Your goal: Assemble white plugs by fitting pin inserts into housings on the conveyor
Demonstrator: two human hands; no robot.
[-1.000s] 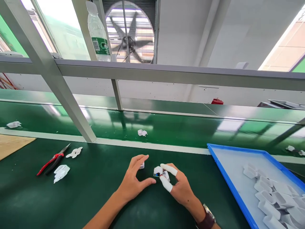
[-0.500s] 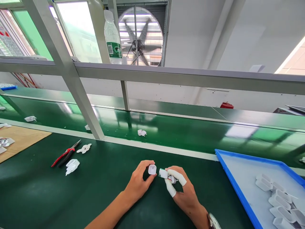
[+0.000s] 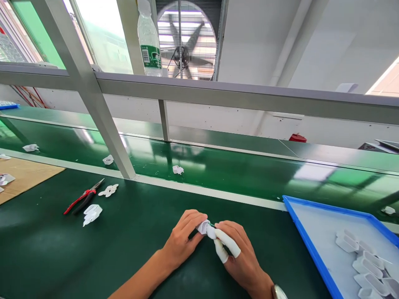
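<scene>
A dark green bench (image 3: pixel 62 257) fills the lower half of the frame, with a green conveyor belt (image 3: pixel 218 170) running across the middle behind a pale rail. A grey metal frame (image 3: pixel 102 120) slants down from the upper left, and a plastic water bottle (image 3: pixel 149 39) stands on its crossbar at the top, in front of a big wall fan (image 3: pixel 183 41). At the lower right sits a blue tray (image 3: pixel 299 224) holding white plastic housings (image 3: pixel 364 261). In the lower centre the left hand (image 3: pixel 182 241) and right hand (image 3: pixel 240 257) meet over the bench, both closed on one small white charger part (image 3: pixel 204 226) pinched between their fingertips; the right thumb and forefinger wear white finger cots (image 3: pixel 229 244). At the left of the frame red-handled pliers (image 3: pixel 82 201) lie on the bench, just beside two small heaps of white pieces (image 3: pixel 92 214). Smaller white parts (image 3: pixel 177 169) lie scattered along the belt
</scene>
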